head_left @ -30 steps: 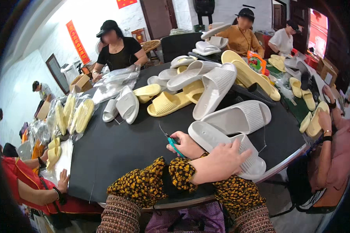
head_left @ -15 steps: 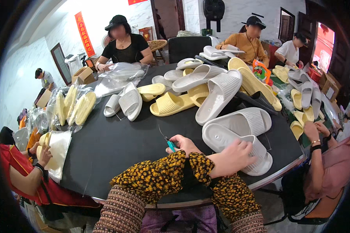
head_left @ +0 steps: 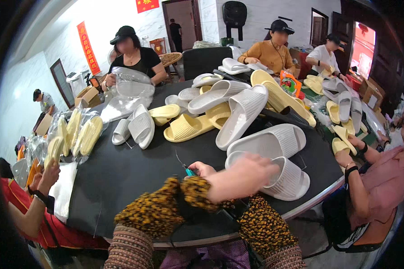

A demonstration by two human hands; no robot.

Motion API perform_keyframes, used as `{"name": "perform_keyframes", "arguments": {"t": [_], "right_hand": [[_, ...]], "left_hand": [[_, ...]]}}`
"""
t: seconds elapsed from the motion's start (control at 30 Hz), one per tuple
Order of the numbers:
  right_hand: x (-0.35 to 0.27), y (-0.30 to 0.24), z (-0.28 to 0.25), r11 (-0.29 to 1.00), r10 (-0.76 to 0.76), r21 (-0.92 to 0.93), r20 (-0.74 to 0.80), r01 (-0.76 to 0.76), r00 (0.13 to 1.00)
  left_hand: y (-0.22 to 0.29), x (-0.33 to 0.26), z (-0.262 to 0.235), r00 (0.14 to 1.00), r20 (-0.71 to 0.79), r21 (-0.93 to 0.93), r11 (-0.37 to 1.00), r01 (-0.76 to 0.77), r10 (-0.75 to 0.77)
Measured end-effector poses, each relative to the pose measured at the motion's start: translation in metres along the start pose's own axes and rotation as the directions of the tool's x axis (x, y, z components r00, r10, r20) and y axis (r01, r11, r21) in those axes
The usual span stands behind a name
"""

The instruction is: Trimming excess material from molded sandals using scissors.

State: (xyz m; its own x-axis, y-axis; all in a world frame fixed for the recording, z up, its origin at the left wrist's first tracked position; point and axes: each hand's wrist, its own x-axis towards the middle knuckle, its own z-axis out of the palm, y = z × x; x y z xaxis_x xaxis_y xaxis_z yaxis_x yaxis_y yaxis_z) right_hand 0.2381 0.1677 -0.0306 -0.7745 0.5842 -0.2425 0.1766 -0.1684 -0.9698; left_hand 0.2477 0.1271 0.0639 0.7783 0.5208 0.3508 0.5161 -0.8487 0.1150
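Observation:
My arms are crossed, the left over the right. In my right hand point(head_left: 203, 169) is a small teal-handled tool point(head_left: 190, 172), its thin, dark, curved tip pointing away to the left. My left hand point(head_left: 244, 177), smeared by motion, hangs over the nearest grey slipper point(head_left: 292, 181) and hides part of its sole; I cannot make out its fingers. That slipper overlaps another grey slipper point(head_left: 258, 145) behind it. A thin thread-like line shows beside their straps. Farther off lies a heap of ribbed slippers, including a yellow one point(head_left: 184, 127) and a grey one point(head_left: 242, 114).
Bagged yellow slippers point(head_left: 87, 134) lie at the left of the dark table point(head_left: 134, 177). Across it, a person in black handles a clear plastic bag point(head_left: 132, 87). Co-workers sit at both sides; the one at right holds a yellow slipper point(head_left: 341, 145). A black chair stands behind the heap.
My left hand has drawn back leftward across the grey slipper. The right hand still holds the tool. Across the table, the person in black has raised the plastic bag. The view has shifted slightly.

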Motion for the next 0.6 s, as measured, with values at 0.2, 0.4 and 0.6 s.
{"name": "perform_keyframes", "arguments": {"t": [0.2, 0.4, 0.6], "right_hand": [[0.002, 0.023, 0.006, 0.954, -0.295, -0.102, -0.170, 0.281, 0.940], [-0.014, -0.003, 0.011, 0.971, -0.215, -0.142, -0.162, 0.193, 0.963], [-0.014, 0.002, 0.008, 0.975, -0.206, -0.122, -0.193, 0.185, 0.959]], "left_hand": [[-0.090, -0.087, -0.061, 0.831, -0.400, -0.051, 0.915, 0.401, -0.387], [-0.159, -0.219, -0.066, 0.517, -0.450, 0.029, 0.567, 0.823, -0.728], [-0.140, -0.256, -0.051, 0.466, -0.361, -0.107, 0.532, 0.840, -0.808]]}}
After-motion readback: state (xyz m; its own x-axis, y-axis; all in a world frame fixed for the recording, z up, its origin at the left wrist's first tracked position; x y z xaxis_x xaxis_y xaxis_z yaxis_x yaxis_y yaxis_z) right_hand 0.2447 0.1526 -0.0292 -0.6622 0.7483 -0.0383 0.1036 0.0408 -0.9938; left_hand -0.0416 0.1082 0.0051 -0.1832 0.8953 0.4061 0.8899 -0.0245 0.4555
